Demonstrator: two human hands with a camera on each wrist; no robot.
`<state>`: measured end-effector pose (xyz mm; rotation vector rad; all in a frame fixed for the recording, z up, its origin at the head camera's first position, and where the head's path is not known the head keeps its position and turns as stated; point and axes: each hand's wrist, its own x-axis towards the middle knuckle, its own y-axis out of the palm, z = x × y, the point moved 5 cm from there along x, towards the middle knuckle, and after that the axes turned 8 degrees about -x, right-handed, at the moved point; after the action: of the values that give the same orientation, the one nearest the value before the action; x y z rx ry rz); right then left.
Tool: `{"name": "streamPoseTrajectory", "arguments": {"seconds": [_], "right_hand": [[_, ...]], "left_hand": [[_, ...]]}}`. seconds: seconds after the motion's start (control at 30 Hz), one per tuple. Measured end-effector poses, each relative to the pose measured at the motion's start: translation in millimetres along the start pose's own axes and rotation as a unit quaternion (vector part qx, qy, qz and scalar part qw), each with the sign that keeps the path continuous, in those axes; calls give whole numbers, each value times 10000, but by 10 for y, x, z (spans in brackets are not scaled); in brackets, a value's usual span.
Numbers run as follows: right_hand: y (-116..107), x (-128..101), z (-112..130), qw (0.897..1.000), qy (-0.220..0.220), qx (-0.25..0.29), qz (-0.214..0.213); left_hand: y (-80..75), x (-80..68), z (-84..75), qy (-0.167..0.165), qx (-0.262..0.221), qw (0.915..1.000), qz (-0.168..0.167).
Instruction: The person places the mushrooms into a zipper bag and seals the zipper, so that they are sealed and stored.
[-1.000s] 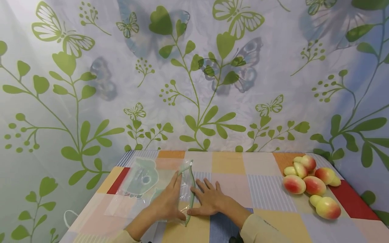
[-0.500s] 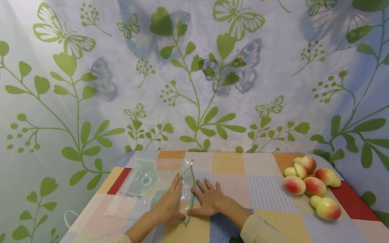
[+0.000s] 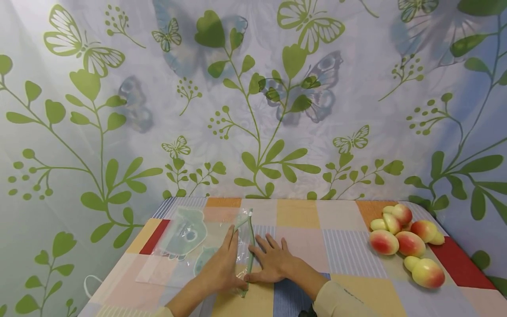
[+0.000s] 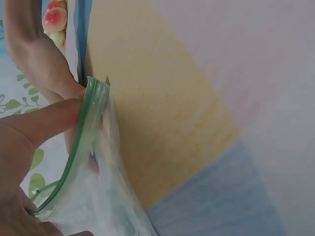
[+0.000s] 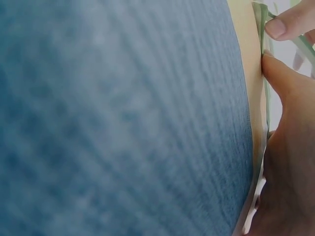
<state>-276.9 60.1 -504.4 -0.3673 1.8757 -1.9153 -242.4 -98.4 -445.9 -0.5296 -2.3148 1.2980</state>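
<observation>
Currently my left hand [image 3: 222, 268] lies flat on the plastic bag [image 3: 190, 246], thumb at its green zip strip [image 3: 250, 246]; my right hand [image 3: 273, 262], fingers straight, rests just beside it. I judge firm, even pressure along the strip works best.

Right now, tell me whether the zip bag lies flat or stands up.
Flat. The zip bag lies spread on the checked tablecloth, with both hands at its green zip strip.
</observation>
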Motion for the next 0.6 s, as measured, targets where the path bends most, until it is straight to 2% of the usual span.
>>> {"name": "streamPoseTrajectory", "arguments": {"seconds": [0.33,0.6], "right_hand": [[-38,-9,-1,9998,-31,208,-41],[-104,-39,-12,9974,-186,572,-388]], "left_hand": [[18,27,-118,201,701,9973,-74],[5,26,-96,220,472,9986,-17]]}}
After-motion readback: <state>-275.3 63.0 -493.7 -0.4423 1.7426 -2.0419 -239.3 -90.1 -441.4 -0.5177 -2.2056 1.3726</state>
